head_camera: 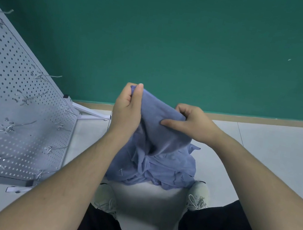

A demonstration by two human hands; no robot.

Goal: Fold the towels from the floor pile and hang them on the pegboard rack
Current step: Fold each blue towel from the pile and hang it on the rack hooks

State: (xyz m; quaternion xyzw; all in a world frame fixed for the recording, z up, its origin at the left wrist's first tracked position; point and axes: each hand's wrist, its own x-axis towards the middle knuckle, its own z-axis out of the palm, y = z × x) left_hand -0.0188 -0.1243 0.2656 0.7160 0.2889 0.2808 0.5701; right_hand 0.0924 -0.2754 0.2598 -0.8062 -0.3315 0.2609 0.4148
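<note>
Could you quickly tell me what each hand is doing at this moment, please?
Left hand: closed, pinching an upper corner of the blue towel.
Right hand: closed, gripping the same towel's other top edge.

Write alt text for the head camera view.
Both hands, left hand and right hand, hold up a blue towel above a pile of blue towels on the floor. A grey pegboard rack with bare hooks stands to the left.

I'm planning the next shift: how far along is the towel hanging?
Nothing looks done: the pegboard rack hooks in view are bare. In hand: the left hand and right hand grip one blue towel, still unfolded. Left: the floor pile under it.
</note>
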